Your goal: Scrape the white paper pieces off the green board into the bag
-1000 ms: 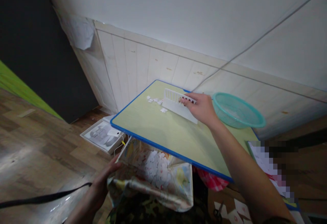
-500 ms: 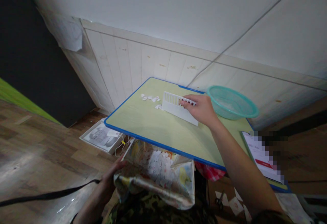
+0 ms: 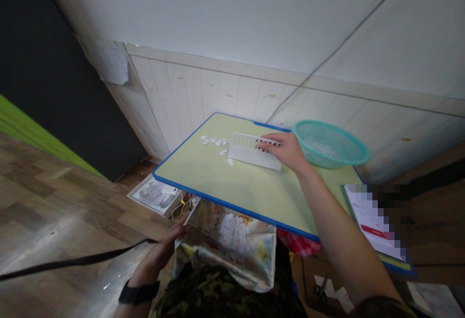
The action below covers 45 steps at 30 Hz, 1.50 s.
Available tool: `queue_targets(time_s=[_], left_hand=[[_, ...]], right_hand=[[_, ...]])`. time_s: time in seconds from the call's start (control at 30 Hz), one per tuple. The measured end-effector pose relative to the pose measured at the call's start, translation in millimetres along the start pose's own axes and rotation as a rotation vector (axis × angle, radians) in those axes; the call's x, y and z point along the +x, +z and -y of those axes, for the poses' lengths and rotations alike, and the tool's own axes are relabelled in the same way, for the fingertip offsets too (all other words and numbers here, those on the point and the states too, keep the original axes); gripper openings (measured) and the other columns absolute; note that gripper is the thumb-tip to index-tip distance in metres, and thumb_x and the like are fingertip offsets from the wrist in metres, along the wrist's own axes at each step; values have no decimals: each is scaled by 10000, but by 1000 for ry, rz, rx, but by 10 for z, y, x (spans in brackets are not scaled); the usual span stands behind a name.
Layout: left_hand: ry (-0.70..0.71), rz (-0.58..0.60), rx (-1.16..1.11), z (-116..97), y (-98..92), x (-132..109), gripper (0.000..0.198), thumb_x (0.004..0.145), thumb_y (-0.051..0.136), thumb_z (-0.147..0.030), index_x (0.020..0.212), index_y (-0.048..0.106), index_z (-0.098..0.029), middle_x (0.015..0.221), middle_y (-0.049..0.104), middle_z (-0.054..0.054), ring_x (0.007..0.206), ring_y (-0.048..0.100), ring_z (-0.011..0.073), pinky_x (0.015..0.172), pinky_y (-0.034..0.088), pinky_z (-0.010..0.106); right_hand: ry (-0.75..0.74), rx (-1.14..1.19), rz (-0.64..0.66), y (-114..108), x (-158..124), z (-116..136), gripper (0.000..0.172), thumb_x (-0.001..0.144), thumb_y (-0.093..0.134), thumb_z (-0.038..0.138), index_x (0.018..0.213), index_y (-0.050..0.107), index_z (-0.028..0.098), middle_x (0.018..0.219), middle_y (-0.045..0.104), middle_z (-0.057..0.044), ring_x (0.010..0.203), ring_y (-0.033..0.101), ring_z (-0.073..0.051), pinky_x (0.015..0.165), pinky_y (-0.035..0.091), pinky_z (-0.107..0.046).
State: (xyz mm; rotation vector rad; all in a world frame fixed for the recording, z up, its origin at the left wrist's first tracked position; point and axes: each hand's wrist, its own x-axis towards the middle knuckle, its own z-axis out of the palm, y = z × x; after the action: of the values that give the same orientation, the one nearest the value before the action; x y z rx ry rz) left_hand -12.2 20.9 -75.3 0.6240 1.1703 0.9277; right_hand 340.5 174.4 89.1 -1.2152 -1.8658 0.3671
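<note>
Basket [image 3: 330,144]: teal mesh, right of centre, on the far corner of my table [image 3: 225,187].
Flat box [image 3: 154,194]: white, on the wooden floor [image 3: 54,202] left of centre, below the table's left corner; a picture on its lid, I think.
Paper sheet [image 3: 109,61]: on the wall [image 3: 218,18], upper left.
Strap [image 3: 72,261]: black, across the floor, lower left.

— What lies on the blue-edged bench [image 3: 232,189]?
— A white rack [image 3: 247,151] near the far edge, paper scraps [image 3: 214,140] just beside its left end, a teal basket [image 3: 329,144] right of it, a printed sheet [image 3: 368,216] nearer.
</note>
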Motion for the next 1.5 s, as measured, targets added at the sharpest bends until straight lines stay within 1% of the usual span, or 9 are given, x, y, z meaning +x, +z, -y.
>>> queue_targets(time_s=[0.2, 0.33, 0.47, 0.6, 0.77, 0.9, 1.03, 1.33, 1.5], left_hand=[[-18, 51, -5, -16, 121, -64, 256, 831, 637, -358, 916, 799, -178, 903, 837, 54, 1120, 686, 343, 995, 486, 400], [-32, 95, 16, -112, 213, -204, 243, 848, 635, -380, 913, 807, -222, 944, 832, 0, 1178, 653, 310, 1031, 437, 335], [-36, 129, 16, -105, 201, -210, 228, 831, 665, -371, 955, 801, -237, 1022, 821, 25, 1198, 642, 307, 1053, 419, 358], [-57, 112, 8, 19, 118, -74, 258, 769, 718, -354, 905, 804, -152, 857, 829, 97, 968, 739, 337, 983, 471, 403], [-67, 122, -10, 9, 160, -82, 294, 775, 694, -338, 952, 798, -127, 719, 806, 86, 698, 739, 301, 775, 519, 372], [-61, 121, -12, -42, 209, -135, 309, 768, 697, -327, 1016, 785, -165, 750, 813, 64, 720, 738, 303, 749, 512, 366], [-60, 80, 8, 0, 170, -88, 251, 735, 716, -347, 913, 788, -185, 715, 799, 46, 728, 731, 306, 750, 513, 372], [22, -40, 32, -84, 148, -113, 162, 730, 721, -359, 695, 782, -213, 710, 787, 29, 930, 705, 294, 945, 452, 338], [48, -54, 29, -125, 153, -141, 116, 695, 745, -314, 623, 766, -225, 609, 749, 23, 946, 701, 323, 947, 471, 374]], right_hand=[[-16, 45, -9, 97, 0, -31, 247, 822, 682, 356, 983, 789, 203, 1004, 776, -49, 916, 719, -230, 785, 513, -306], [-28, -8, 21, 62, -10, -26, 241, 809, 696, 367, 947, 795, 197, 949, 782, -54, 856, 720, -228, 724, 504, -294], [-9, 28, -17, -11, -36, 11, 296, 801, 700, 399, 963, 790, 169, 895, 781, -66, 774, 709, -218, 649, 494, -282], [-23, 6, 21, -44, -54, 58, 277, 786, 710, 402, 918, 797, 174, 887, 779, -64, 793, 703, -220, 677, 500, -287], [35, 53, 28, -203, -56, 58, 319, 754, 730, 443, 887, 797, 160, 737, 753, -47, 610, 653, -181, 549, 449, -262], [67, 78, 57, -266, -53, 40, 372, 724, 743, 490, 888, 800, 161, 747, 753, -55, 621, 646, -182, 537, 446, -260], [89, 130, 142, -321, -59, 50, 388, 690, 773, 497, 872, 801, 156, 724, 746, -57, 582, 618, -166, 520, 433, -258], [142, 196, 150, -460, -61, -31, 395, 651, 810, 494, 851, 799, 154, 712, 743, -62, 561, 613, -163, 498, 423, -258], [166, 247, 167, -469, -70, -13, 366, 639, 828, 473, 837, 799, 166, 694, 739, -59, 541, 611, -158, 481, 416, -261]])
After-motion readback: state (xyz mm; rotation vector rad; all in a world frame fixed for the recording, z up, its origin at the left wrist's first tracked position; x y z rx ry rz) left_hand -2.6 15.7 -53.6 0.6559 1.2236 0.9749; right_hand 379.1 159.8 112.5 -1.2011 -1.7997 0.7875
